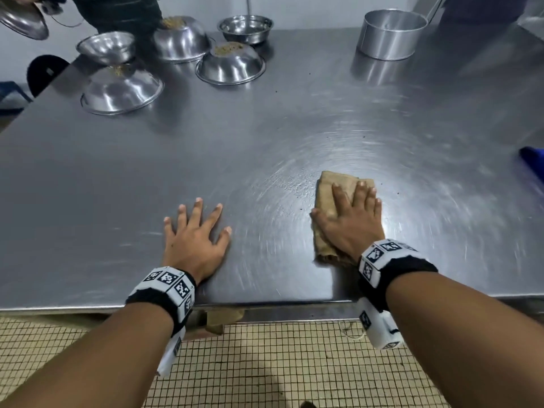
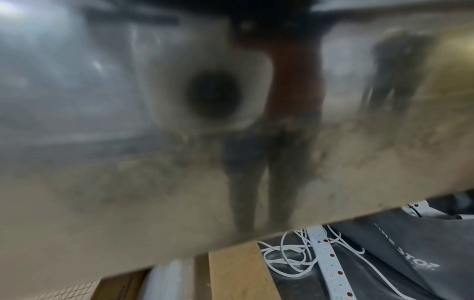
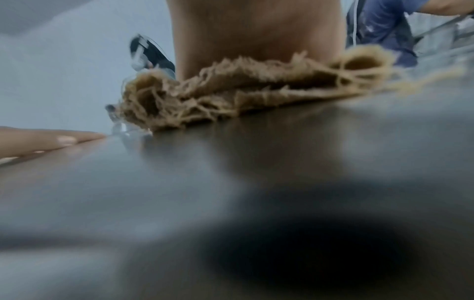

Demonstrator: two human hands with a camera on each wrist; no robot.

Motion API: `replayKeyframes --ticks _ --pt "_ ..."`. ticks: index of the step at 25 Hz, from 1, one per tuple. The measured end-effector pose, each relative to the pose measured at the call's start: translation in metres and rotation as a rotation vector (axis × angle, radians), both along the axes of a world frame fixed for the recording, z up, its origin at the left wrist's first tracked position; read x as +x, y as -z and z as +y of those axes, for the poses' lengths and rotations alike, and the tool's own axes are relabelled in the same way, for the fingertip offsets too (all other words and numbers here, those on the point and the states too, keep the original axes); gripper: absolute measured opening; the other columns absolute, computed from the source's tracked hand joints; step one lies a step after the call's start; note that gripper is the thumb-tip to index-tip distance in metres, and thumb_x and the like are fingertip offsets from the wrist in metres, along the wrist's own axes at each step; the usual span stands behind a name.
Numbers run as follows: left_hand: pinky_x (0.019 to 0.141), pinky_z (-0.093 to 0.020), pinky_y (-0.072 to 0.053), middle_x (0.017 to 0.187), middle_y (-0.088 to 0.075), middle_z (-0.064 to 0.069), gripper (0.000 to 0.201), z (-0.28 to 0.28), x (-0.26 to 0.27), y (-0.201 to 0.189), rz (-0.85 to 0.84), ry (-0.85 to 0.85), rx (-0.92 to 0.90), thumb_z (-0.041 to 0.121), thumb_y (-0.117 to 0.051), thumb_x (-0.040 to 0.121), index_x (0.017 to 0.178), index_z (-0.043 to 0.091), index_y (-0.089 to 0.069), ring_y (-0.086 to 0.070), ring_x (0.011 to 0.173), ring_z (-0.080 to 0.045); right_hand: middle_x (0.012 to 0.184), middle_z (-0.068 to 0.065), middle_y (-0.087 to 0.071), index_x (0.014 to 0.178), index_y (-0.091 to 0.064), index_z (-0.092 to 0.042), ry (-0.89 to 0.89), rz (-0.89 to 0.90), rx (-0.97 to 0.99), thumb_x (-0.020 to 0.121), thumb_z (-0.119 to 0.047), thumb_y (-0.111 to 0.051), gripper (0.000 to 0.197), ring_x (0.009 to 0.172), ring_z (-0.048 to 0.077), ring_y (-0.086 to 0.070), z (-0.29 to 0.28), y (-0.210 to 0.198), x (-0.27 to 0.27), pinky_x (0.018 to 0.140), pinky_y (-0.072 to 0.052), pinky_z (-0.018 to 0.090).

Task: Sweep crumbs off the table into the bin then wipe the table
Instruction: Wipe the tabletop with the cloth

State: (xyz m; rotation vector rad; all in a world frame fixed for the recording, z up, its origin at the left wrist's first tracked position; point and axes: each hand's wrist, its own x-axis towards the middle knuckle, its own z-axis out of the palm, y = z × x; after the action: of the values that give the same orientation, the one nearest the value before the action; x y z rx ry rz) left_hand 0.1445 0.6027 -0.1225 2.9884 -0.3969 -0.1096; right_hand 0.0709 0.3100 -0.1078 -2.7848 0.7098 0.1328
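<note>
A folded tan burlap cloth point(image 1: 326, 195) lies on the steel table point(image 1: 265, 136) near its front edge, right of centre. My right hand point(image 1: 351, 213) presses flat on the cloth with straight fingers. The right wrist view shows the cloth's frayed edge point(image 3: 231, 95) on the table under the palm point(image 3: 256, 30). My left hand point(image 1: 195, 231) rests flat on the bare table, fingers spread, left of the cloth. A few dark crumbs point(image 1: 300, 208) dot the surface around the cloth. No bin is in view. The left wrist view is blurred against the table's front edge point(image 2: 128, 182).
Several upturned steel bowls point(image 1: 229, 64), some with crumbs on their bases, stand at the far left. A steel pot point(image 1: 391, 33) stands at the far right. A blue object point(image 1: 532, 163) pokes in at the right edge. Another person holds a lid point(image 1: 23, 20) at the top left. Under the table lie a power strip point(image 2: 330, 261) and cables.
</note>
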Motion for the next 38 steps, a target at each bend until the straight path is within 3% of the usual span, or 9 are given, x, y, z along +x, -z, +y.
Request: replayKeyframes --ticks 8,14,19,23,31,35,38 --pt "0.119 -0.054 0.000 0.163 -0.007 0.002 0.062 0.000 0.000 -0.003 -0.001 0.013 0.045 0.065 -0.021 0.092 0.151 0.044 -0.016 -0.003 0.149 -0.031 0.159 0.013 0.015 0.153 -0.002 -0.034 -0.211 -0.019 -0.011 0.088 -0.074 -0.022 0.079 0.146 0.029 0.017 0.049 0.001 -0.063 0.119 0.007 0.045" --pt "0.118 -0.055 -0.001 0.163 -0.007 0.001 0.062 0.001 0.000 -0.004 -0.002 0.035 0.041 0.065 -0.022 0.093 0.151 0.043 -0.017 -0.004 0.149 -0.032 0.160 0.008 0.016 0.150 0.002 -0.043 -0.026 -0.001 -0.028 0.080 -0.079 -0.016 0.081 0.146 0.026 0.017 -0.021 0.004 -0.124 0.119 0.007 0.043" --pt "0.118 -0.055 -0.003 0.163 -0.010 0.001 0.061 -0.001 0.000 -0.001 -0.034 0.022 0.045 0.064 -0.023 0.093 0.151 0.044 -0.018 -0.006 0.149 -0.032 0.160 0.011 0.015 0.152 -0.002 -0.039 0.153 0.039 -0.008 0.081 -0.079 -0.018 0.083 0.146 0.030 0.016 -0.080 0.000 -0.109 0.119 0.005 0.048" --pt "0.117 -0.056 -0.007 0.162 -0.014 0.000 0.060 -0.003 0.001 0.002 -0.062 -0.004 0.069 0.062 -0.028 0.093 0.150 0.043 -0.022 -0.010 0.148 -0.033 0.160 0.014 0.013 0.153 -0.005 -0.034 0.200 0.028 0.037 0.085 -0.074 -0.028 0.082 0.146 0.032 0.015 -0.079 -0.005 -0.080 0.118 0.008 0.047" --pt "0.118 -0.054 -0.009 0.161 -0.019 -0.005 0.060 -0.017 -0.013 -0.007 -0.039 -0.016 0.021 0.056 -0.036 0.094 0.150 0.035 -0.031 -0.013 0.147 -0.033 0.159 0.017 0.014 0.154 -0.003 -0.032 -0.044 -0.001 0.008 0.085 -0.073 -0.021 0.082 0.146 0.033 0.018 -0.031 0.002 -0.061 0.119 0.007 0.048" --pt "0.119 -0.050 -0.002 0.163 -0.011 -0.004 0.061 -0.072 -0.039 -0.013 -0.031 0.107 -0.040 0.060 -0.033 0.094 0.150 0.037 -0.028 -0.007 0.149 -0.030 0.159 0.015 0.015 0.153 -0.001 -0.034 -0.132 -0.013 -0.015 0.088 -0.072 -0.021 0.079 0.146 0.030 0.019 -0.026 0.000 -0.090 0.119 0.009 0.044" --pt "0.120 -0.050 0.002 0.164 -0.005 0.000 0.063 -0.118 -0.050 -0.014 0.000 0.180 -0.042 0.062 -0.029 0.094 0.151 0.039 -0.022 -0.001 0.150 -0.027 0.159 0.015 0.015 0.153 0.000 -0.035 -0.095 -0.009 -0.044 0.086 -0.072 -0.019 0.079 0.145 0.030 0.021 -0.046 0.000 -0.114 0.119 0.010 0.044"
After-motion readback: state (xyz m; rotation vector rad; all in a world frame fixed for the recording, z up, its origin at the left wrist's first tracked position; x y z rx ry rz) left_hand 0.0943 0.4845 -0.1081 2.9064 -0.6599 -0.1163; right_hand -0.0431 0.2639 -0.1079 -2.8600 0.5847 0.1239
